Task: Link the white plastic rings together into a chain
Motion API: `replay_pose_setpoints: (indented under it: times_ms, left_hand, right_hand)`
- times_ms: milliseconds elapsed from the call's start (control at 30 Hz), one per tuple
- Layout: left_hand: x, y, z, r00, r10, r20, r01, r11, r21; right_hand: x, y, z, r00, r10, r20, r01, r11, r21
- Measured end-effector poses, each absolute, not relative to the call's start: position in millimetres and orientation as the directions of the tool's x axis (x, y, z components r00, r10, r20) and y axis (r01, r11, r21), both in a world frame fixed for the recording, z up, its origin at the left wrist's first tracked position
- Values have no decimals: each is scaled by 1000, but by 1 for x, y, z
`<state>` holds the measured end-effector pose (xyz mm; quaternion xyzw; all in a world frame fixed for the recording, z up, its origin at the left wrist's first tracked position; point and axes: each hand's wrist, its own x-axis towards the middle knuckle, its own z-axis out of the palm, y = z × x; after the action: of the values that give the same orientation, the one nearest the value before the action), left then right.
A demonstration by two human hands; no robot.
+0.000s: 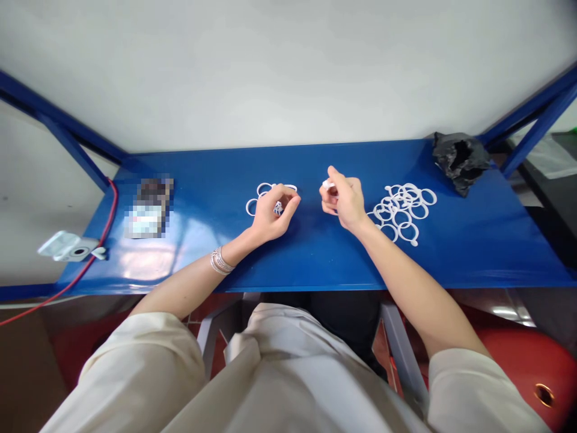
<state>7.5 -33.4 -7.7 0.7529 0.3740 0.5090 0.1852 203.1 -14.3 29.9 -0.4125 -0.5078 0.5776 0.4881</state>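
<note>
Rings of thin white plastic-looking material (400,209) lie in an overlapping pile on the glossy blue desk (315,264), just beside the right wrist as I watch from the room. A smaller group of white rings (260,191) sits by the bare left hand (274,211), partly covered by it. That hand's thumb and fingers curl round, tips near each other; a small blue-and-white striped piece (278,208) shows inside the curl, though I cannot tell whether the grip is clamped on it. The bare right hand (345,201) has its grip closed on a small white piece (329,185), lifted above the desk. A crumpled black plastic bag (462,159) rests at the far right corner; a slim red cable (113,207) runs down the left side.
</note>
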Motion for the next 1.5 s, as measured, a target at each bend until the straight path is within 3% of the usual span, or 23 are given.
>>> replay_pose_setpoints:
  times_ms: [167, 333, 467, 767, 833, 900, 1000, 1133, 1267, 1400, 1500]
  left_hand:
    - [8, -33, -9, 210, 728, 653, 419, -670, 612]
    - [8, -33, -8, 216, 707, 674, 413, -691, 593]
    - [8, -33, -8, 244, 710, 660, 438, -688, 578]
    - [9, -34, -8, 308, 630, 713, 436, -760, 483]
    - [7, -34, -7, 316, 625, 714, 484, -754, 445]
    - [5, -33, -6, 321, 638, 700, 569, -721, 396]
    - [2, -29, -9, 301, 686, 663, 704, -629, 331]
    - [0, -25, -15, 233, 772, 591, 835, -471, 286]
    - [1, -24, -21, 180, 809, 560, 886, -381, 266]
    - [0, -24, -24, 180, 797, 577, 854, -418, 311]
    - [0, -24, -25, 192, 800, 568, 820, -449, 356]
  right_hand:
    - [208, -9, 28, -126, 992, 22, -163, 1, -987]
    - [206, -11, 13, -136, 984, 116, 81, 128, -989]
    - [200, -17, 10, -230, 962, 150, 209, 199, -957]
    - [203, -14, 13, -505, 850, 148, 221, 294, -930]
    - [214, -9, 21, -490, 855, 167, 315, 352, -881]
    - [232, -1, 29, -372, 908, 191, 527, 376, -762]
    - [269, 15, 33, -77, 985, 152, 867, 141, -477]
    - [309, 32, 27, 221, 975, -39, 950, -224, -216]
    - [318, 37, 22, 239, 967, -90, 944, -253, -214]
    - [320, 37, 20, 244, 969, -26, 940, -243, -238]
    - [327, 39, 16, 253, 966, -63, 926, -260, -274]
